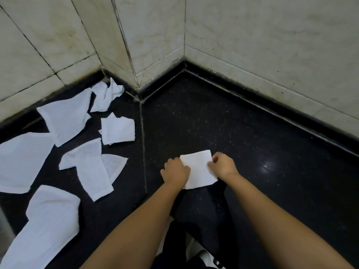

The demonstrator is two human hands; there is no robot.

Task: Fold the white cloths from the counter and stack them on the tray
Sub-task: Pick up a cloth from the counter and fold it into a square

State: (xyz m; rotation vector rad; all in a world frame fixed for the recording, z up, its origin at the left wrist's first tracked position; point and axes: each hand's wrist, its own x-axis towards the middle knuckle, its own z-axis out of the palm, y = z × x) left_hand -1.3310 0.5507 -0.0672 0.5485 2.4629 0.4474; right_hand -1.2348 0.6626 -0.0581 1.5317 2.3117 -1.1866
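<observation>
A small white cloth (pixel 198 168), folded into a neat square, lies flat on the black speckled counter (pixel 223 123). My left hand (pixel 174 170) grips its left edge with curled fingers. My right hand (pixel 223 164) pinches its right edge near the upper corner. Several unfolded white cloths (pixel 66 121) lie scattered over the left part of the counter, apart from both hands. No tray is in view.
Marble-tiled walls (pixel 262 45) meet the counter at the back and form a jutting corner (pixel 136 82). A seam (pixel 143 144) runs down the counter between the loose cloths and the folded one. A light reflection (pixel 269 166) shines on the counter to the right.
</observation>
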